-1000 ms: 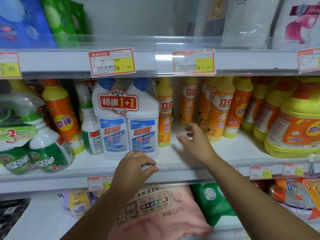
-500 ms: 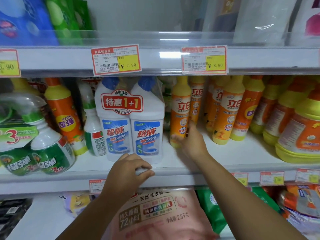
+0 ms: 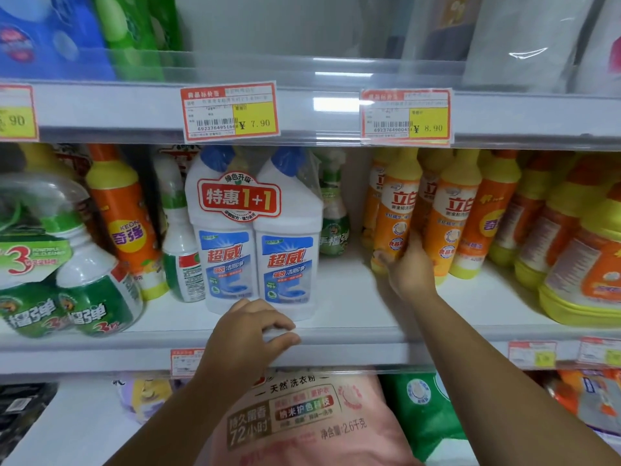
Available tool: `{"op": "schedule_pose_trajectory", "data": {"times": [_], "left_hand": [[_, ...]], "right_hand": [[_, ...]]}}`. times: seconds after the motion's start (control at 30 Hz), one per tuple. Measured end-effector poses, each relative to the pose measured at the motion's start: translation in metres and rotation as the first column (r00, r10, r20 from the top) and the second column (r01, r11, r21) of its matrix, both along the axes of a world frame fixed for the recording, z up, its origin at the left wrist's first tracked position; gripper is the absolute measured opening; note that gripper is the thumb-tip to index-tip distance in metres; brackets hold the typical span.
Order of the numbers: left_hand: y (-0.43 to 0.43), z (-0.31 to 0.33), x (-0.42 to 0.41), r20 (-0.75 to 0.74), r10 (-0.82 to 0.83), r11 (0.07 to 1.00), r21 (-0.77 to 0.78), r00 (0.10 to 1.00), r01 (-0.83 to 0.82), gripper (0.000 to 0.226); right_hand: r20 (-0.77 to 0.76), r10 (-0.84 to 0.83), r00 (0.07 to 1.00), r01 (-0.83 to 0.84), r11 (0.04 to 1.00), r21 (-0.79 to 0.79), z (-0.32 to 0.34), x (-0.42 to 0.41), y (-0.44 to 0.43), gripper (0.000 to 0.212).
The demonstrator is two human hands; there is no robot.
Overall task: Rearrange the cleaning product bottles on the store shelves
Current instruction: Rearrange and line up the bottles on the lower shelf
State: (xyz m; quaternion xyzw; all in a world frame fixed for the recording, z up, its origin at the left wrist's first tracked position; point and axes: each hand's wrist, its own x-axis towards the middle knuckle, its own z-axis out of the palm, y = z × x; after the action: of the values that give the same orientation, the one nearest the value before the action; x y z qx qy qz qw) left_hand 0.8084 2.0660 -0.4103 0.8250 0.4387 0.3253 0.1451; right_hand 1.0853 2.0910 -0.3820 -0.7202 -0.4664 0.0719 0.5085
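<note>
An orange and yellow dish soap bottle (image 3: 396, 210) stands upright on the middle shelf (image 3: 353, 307), beside a row of matching bottles (image 3: 457, 213). My right hand (image 3: 408, 267) wraps around its lower part, thumb on the left side. My left hand (image 3: 250, 334) rests on the shelf's front edge with fingers curled, just below a white twin pack of toilet cleaner (image 3: 253, 237) with blue caps. A gap lies between the twin pack and the held bottle, and a green spray bottle (image 3: 332, 213) stands at the back of it.
Green spray bottle packs (image 3: 67, 280) and an orange bottle (image 3: 124, 213) stand at the left. Large yellow and orange jugs (image 3: 584, 264) fill the right. Price tags (image 3: 231, 112) hang on the upper shelf rail. A pink detergent bag (image 3: 302, 422) lies on the shelf below.
My right hand closed around the orange bottle and slid it to the right, next to the matching bottles, which opened a gap beside the twin pack. My left hand stayed on the shelf edge.
</note>
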Motion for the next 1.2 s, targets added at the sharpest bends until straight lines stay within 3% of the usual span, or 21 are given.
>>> {"op": "schedule_pose_trajectory", "data": {"times": [0.73,0.97,1.07,1.2], "left_hand": [[0.001,-0.001,0.001,0.004,0.006,1.0,-0.02,1.0,-0.006,0.015],[-0.001,0.0,0.0,0.017,-0.006,1.0,0.003,1.0,0.006,0.015],[-0.004,0.002,-0.002,0.024,-0.017,1.0,0.005,1.0,0.017,0.016],[-0.008,0.006,-0.01,0.007,0.018,1.0,0.006,1.0,-0.018,0.014]], "right_hand": [[-0.005,-0.046,0.999,0.046,0.998,-0.033,0.0,-0.003,0.016,0.062],[-0.138,-0.032,0.99,0.015,0.993,-0.118,0.003,-0.007,0.007,0.061],[-0.168,0.051,0.984,-0.068,0.993,-0.096,0.002,-0.018,-0.014,0.054],[-0.125,0.205,0.971,-0.229,0.946,-0.229,0.001,-0.044,-0.041,0.061]]}}
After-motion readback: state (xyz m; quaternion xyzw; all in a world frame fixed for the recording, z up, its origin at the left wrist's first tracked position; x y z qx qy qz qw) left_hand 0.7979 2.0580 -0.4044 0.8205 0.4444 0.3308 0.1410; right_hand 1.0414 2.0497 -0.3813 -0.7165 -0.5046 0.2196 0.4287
